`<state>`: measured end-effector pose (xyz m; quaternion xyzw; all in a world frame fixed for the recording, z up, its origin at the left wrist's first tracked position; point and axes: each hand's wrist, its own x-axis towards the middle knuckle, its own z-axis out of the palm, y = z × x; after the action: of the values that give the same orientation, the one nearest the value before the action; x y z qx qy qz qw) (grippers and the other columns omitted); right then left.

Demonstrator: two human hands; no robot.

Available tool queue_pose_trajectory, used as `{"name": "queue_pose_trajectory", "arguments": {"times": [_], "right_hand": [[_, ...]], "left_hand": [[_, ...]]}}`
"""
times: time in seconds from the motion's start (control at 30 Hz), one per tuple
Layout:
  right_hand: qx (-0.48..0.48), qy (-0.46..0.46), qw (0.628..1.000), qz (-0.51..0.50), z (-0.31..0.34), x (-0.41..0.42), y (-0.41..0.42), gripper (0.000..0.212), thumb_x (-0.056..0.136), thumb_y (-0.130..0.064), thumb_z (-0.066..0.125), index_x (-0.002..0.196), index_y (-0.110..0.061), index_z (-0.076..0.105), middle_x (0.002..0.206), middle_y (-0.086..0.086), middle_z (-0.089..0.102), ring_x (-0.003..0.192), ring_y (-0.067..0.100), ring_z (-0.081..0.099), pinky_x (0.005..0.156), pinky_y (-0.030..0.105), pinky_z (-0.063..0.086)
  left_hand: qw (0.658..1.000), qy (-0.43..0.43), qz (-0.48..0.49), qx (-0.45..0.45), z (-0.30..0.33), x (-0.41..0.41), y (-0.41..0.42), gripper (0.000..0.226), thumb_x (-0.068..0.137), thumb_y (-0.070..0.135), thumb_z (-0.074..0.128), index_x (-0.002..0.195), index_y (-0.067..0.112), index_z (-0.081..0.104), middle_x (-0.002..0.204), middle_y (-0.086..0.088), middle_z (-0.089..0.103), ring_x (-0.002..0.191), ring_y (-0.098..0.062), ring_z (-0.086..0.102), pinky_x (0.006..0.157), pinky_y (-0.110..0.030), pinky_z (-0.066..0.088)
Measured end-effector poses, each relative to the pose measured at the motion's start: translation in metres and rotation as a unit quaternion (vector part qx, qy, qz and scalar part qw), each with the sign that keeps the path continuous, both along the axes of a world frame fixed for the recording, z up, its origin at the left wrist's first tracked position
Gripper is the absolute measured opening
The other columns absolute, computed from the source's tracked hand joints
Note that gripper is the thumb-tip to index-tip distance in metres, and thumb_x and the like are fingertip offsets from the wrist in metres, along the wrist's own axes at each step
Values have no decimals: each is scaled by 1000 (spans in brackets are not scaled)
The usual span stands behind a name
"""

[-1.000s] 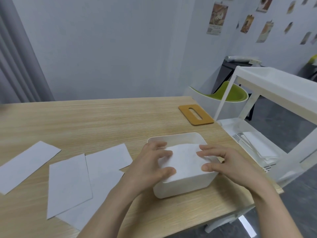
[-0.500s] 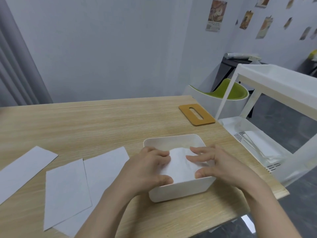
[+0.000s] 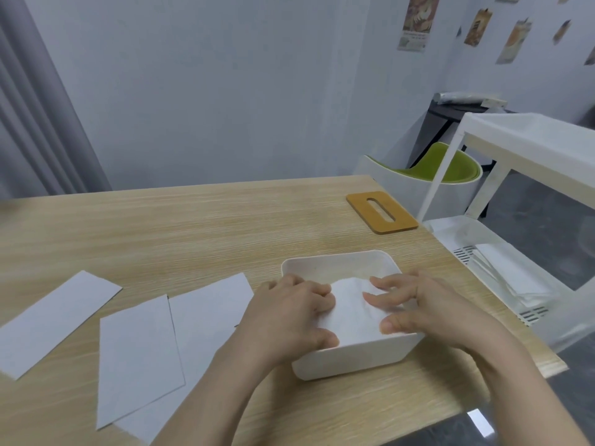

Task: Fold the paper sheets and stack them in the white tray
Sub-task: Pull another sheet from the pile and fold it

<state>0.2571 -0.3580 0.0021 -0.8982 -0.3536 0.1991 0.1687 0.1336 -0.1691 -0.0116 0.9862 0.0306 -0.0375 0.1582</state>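
A white tray [image 3: 338, 263] stands near the table's front right. A folded white paper sheet [image 3: 349, 312] lies down inside it. My left hand [image 3: 289, 317] is over the tray's left rim, fingers curled onto the sheet's left edge, thumb at the front wall. My right hand [image 3: 421, 307] reaches in from the right, fingers spread flat on the sheet, thumb on its front corner. Both hands press the sheet down. Three unfolded sheets lie to the left: a narrow one [image 3: 54, 320], a middle one [image 3: 135, 358] and one beside the tray [image 3: 206, 313], partly overlapped.
An orange-brown slotted lid [image 3: 381, 212] lies at the table's far right edge. A white shelf cart [image 3: 521, 146] with stacked paper on its lower tier [image 3: 505, 272] stands right of the table. A green chair [image 3: 450, 170] sits behind it.
The folded sheet has sunk from above the rim down into the tray, and both hands have followed it lower inside. The loose sheets on the table have not moved.
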Motion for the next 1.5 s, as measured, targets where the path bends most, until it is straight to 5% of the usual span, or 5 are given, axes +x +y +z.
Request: {"name": "queue_pose_trajectory", "arguments": {"times": [0.3, 0.53, 0.87, 1.13, 1.5], "right_hand": [[102, -71, 991, -53, -6, -16, -12, 41, 78, -44, 71, 116, -50, 58, 136, -32, 41, 132, -5, 21, 104, 25, 11], [207, -114, 970, -57, 0, -41, 1, 39, 65, -64, 55, 102, -54, 62, 118, -36, 53, 125, -7, 37, 111, 43, 25], [350, -67, 934, -9, 12, -109, 74, 24, 73, -45, 62, 96, -45, 69, 107, -36, 60, 109, -12, 50, 84, 13, 39], [300, -20, 952, 64, -20, -147, 136, 19, 84, -39, 66, 97, -52, 64, 101, -31, 62, 112, -9, 48, 95, 24, 39], [124, -99, 981, 107, -76, -169, 192, 36, 91, -40, 55, 126, -35, 57, 125, -17, 52, 122, 9, 35, 101, 29, 29]], "left_hand": [[990, -100, 20, -92, -6, -10, -1, 49, 92, 49, 58, 139, 40, 49, 153, 18, 33, 141, -2, 20, 114, -26, 9], [962, -203, 75, -166, -11, -33, 5, 48, 87, 51, 48, 131, 35, 60, 143, 18, 46, 135, -2, 33, 105, -14, 15], [935, -238, 174, -196, -11, -108, 54, 33, 94, 40, 59, 127, 42, 59, 122, 30, 56, 116, 10, 46, 96, -11, 36], [922, -238, 273, -134, -28, -174, 101, 32, 95, 34, 60, 127, 38, 61, 111, 28, 58, 108, 2, 55, 81, -11, 36], [935, -241, 257, 33, -112, -194, 136, 21, 81, 45, 48, 90, 35, 64, 108, 11, 68, 110, -9, 49, 84, -50, 51]]}}
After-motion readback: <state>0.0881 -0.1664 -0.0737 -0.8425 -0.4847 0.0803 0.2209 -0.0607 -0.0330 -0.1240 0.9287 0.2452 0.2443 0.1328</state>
